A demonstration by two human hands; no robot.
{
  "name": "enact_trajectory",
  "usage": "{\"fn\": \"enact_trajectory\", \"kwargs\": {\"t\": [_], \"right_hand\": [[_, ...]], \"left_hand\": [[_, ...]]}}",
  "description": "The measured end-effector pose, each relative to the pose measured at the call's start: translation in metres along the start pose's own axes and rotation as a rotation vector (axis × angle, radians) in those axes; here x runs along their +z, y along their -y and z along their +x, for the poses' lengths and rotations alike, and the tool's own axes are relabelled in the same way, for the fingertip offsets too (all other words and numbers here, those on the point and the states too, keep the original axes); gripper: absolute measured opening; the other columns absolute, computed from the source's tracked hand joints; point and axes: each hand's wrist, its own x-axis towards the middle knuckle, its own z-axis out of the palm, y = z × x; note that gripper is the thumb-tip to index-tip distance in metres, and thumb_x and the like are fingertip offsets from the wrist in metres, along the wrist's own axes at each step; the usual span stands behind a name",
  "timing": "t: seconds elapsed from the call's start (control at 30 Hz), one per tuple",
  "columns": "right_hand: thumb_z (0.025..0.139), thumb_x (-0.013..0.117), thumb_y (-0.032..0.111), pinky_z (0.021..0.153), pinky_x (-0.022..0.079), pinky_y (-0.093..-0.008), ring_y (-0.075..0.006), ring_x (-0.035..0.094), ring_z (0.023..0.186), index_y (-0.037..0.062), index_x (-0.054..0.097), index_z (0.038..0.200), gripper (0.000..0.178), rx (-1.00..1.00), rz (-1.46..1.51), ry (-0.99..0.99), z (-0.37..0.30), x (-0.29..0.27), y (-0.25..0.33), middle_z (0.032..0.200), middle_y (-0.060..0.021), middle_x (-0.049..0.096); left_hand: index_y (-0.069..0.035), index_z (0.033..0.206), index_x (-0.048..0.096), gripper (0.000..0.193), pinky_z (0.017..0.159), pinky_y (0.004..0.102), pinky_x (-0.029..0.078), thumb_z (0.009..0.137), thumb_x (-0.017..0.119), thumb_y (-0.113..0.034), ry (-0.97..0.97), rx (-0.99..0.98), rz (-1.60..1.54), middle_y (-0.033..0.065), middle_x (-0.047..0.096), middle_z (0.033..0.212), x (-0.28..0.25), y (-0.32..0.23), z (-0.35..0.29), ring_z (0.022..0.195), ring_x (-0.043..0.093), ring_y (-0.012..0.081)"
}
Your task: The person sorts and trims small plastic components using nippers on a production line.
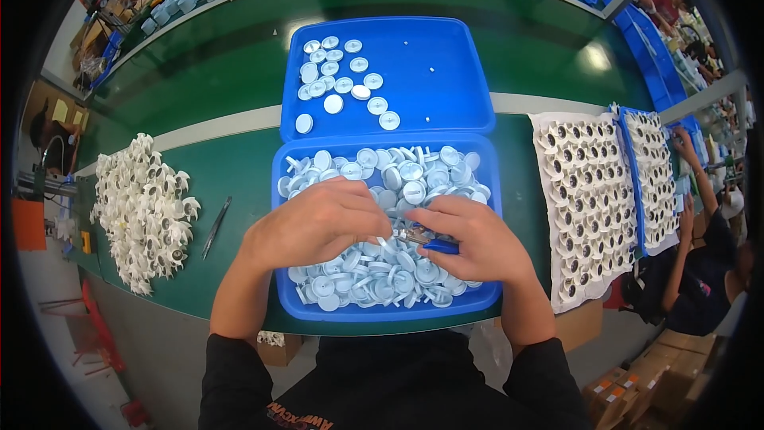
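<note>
Your left hand [325,213] pinches small pale piece [387,244], frame centre, shape partly hidden. Your right hand [480,237] curls closed round blue-handled pliers [442,247], metal nose just beside piece. Smooth, round, stemmed discs [378,283] heap below, inside round-cornered blue tray [390,314]. Bare green worktop [243,167] left of tray rim, toward slim tweezers [216,228].
</note>
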Motion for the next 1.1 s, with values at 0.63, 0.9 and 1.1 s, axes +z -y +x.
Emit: {"fn": "enact_trajectory", "kwargs": {"t": [0.63, 0.9, 1.1], "right_hand": [[0.073, 0.087, 0.009, 0.095, 0.048, -0.0449, -0.0304, 0.063, 0.101, 0.0127, 0.072, 0.132, 0.061, 0.009, -0.31, -0.089, -0.001, -0.012, 0.008, 0.107, -0.0084, 0.064], [0.07, 0.088, 0.008, 0.107, 0.04, -0.0483, -0.0289, 0.059, 0.111, 0.0134, 0.07, 0.137, 0.069, 0.02, -0.444, -0.11, -0.005, -0.015, 0.007, 0.114, -0.0077, 0.061], [0.07, 0.087, 0.008, 0.104, 0.041, -0.0463, -0.0291, 0.059, 0.111, 0.0133, 0.07, 0.137, 0.07, 0.026, -0.408, -0.085, -0.006, -0.017, 0.006, 0.114, -0.0082, 0.061]], "left_hand": [[-0.004, 0.113, 0.076, 0.026, 0.094, 0.0425, 0.053, 0.09, 0.084, -0.012, -0.556, -0.315, 0.563, 0.0142, 0.075, 0.121, 0.01, 0.013, 0.009, 0.112, 0.07, 0.0328], [-0.005, 0.104, 0.076, 0.032, 0.077, 0.0439, 0.051, 0.086, 0.089, -0.029, -0.159, -0.355, 0.407, 0.0094, 0.067, 0.09, 0.049, -0.015, 0.006, 0.088, 0.065, 0.0309], [-0.007, 0.101, 0.078, 0.021, 0.079, 0.0422, 0.052, 0.083, 0.086, -0.015, -0.118, -0.326, 0.393, 0.0071, 0.071, 0.093, 0.054, -0.002, 0.003, 0.09, 0.066, 0.0292]]}}
